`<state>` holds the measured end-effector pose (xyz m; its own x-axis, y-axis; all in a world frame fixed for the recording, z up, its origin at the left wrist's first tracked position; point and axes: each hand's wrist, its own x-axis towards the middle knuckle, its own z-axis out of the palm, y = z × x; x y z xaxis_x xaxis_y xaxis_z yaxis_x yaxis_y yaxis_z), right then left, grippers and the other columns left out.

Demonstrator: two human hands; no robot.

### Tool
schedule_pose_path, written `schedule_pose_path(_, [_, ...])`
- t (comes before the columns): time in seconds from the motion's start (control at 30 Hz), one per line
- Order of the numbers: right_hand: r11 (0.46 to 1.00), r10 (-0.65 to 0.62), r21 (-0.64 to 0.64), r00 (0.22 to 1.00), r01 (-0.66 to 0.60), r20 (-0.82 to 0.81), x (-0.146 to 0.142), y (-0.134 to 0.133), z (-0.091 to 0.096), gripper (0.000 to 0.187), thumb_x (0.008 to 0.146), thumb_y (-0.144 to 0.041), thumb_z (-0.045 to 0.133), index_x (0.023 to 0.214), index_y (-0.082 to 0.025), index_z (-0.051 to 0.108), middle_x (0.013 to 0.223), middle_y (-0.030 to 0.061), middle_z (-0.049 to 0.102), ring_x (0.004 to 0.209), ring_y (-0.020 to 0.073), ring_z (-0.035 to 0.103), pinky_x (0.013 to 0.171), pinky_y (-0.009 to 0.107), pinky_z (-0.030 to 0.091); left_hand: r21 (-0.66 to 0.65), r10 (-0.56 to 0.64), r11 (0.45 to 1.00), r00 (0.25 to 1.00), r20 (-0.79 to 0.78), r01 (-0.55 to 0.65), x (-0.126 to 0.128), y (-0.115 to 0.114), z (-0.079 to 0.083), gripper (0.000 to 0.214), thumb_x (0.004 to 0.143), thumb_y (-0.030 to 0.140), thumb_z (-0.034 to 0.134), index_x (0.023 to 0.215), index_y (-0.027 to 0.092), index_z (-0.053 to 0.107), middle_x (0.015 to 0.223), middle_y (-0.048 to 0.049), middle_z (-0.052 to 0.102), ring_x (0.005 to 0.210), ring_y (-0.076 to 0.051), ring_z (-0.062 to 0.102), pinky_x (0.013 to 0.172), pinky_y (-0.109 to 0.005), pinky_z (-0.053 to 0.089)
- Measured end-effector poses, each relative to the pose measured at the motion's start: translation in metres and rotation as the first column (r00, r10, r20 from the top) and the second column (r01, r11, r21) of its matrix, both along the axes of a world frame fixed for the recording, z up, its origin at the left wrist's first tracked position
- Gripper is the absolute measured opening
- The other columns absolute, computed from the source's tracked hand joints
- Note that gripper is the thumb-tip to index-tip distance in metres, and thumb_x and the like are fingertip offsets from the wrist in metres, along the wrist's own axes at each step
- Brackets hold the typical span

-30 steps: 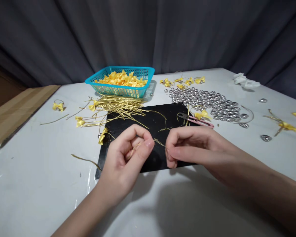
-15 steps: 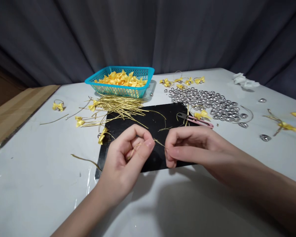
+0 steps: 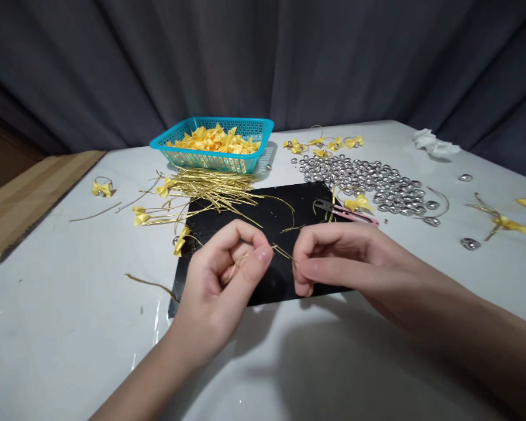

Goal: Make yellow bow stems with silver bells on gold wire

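Between my two hands stretches a thin gold cord [image 3: 282, 251], with a loop of it showing inside the left palm. My left hand [image 3: 228, 275] is closed, thumb and forefinger pinching the cord. A short gap away, my right hand [image 3: 333, 257] pinches the cord's other end between thumb and curled fingers. Both hands are above a black board [image 3: 269, 286] on the table. Past the right hand lie pink-handled thread snips [image 3: 348, 213] and a yellow ribbon bow [image 3: 358, 203]. A pile of gold cords [image 3: 217, 186] is on the board's far left edge.
A blue basket [image 3: 158, 142] at the back holds yellow ribbon bows. Many silver teardrop beads [image 3: 363, 178] spread to the right. Bows with cord loops [image 3: 101, 187] lie about the white table [image 3: 70, 327]. White crumpled tissue [image 3: 436, 144] sits at the far right.
Both hands keep their pinch on the cord and stay almost in place. The cord shows slightly differently between the fingertips. Nothing else has visibly moved.
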<state>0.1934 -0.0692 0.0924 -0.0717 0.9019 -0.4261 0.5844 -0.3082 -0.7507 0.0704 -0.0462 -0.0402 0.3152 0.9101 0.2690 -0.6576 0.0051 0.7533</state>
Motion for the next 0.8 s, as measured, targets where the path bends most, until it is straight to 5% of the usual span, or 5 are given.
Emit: schedule_pose_path(0.8, [1.000,-0.011,-0.007,1.000,0.011,0.014,-0.0002,-0.0005,0.0016,0.016,0.077,-0.019,0.066,0.063,-0.017,0.059,0.064,-0.0020,0.061,0.064,0.0089,0.054,0.062,0.019,0.041,-0.007,0.005,1.000,1.000,-0.029,-0.006,-0.0023,0.0010,0.0001,0.017,0.089,0.033,0.056,0.078,0.019,0.055,0.057,0.0053,0.031,0.048,-0.007,0.024,0.042,-0.020,0.018])
